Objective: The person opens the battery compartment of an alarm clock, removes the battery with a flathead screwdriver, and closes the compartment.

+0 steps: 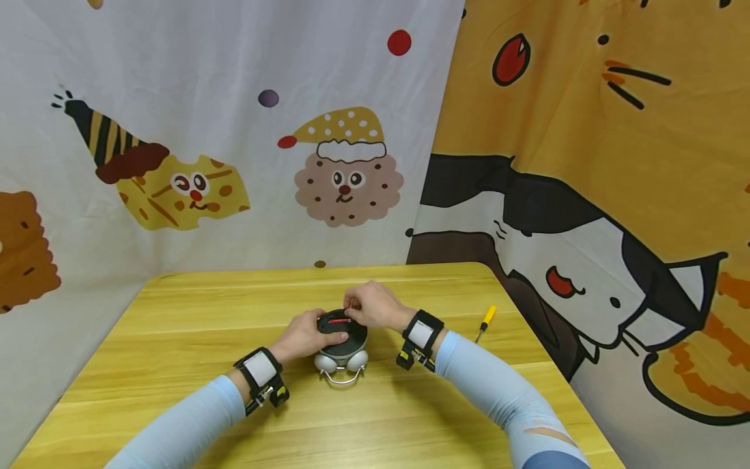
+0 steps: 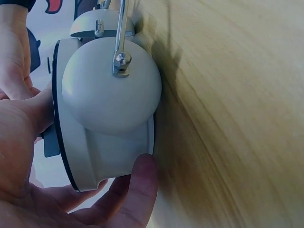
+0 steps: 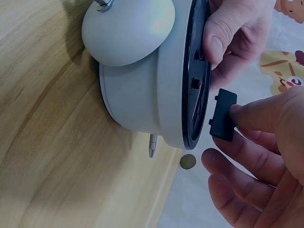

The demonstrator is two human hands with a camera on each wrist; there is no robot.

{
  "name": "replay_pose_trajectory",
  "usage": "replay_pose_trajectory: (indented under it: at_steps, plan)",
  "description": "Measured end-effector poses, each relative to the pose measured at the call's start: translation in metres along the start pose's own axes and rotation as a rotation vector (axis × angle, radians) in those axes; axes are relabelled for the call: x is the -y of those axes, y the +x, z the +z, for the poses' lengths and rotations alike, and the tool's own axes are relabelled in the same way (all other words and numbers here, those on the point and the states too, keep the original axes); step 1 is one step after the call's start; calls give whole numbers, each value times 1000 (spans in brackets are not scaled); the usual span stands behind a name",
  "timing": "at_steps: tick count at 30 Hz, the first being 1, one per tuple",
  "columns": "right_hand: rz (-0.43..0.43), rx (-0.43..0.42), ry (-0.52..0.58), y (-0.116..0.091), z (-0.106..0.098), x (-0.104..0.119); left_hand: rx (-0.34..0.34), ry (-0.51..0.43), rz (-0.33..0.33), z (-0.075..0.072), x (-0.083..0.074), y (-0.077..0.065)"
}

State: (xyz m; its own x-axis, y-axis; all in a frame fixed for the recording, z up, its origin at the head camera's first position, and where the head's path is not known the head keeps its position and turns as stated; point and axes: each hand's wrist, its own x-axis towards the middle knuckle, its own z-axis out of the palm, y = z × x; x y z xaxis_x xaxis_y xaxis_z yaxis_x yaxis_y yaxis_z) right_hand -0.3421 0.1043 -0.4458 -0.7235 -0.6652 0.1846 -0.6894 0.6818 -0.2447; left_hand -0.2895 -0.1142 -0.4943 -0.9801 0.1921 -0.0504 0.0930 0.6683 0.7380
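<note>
A white twin-bell alarm clock (image 1: 342,343) lies face down on the table, its black back upward and its bells and wire handle toward me. My left hand (image 1: 301,337) grips it from the left, thumb over the back and fingers around the side (image 2: 118,161). Above the far part of the back, my right hand (image 1: 377,306) pinches a small black battery cover (image 3: 223,116) between thumb and fingers. The cover is held apart from the clock, its two little tabs facing the back. A red strip (image 1: 339,320) shows in the uncovered slot.
On the right side of the wooden table (image 1: 234,312) lies a screwdriver (image 1: 488,317) with a yellow handle. A printed cartoon curtain (image 1: 222,78) hangs behind the table and along its right side.
</note>
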Motion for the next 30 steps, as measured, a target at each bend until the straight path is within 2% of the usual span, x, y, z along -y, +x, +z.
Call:
replay_pose_trajectory:
  at_steps: [30]
  plan:
    - [61, -58, 24, -4, -10, -9, -4, 2, 8, -2, -4, -4]
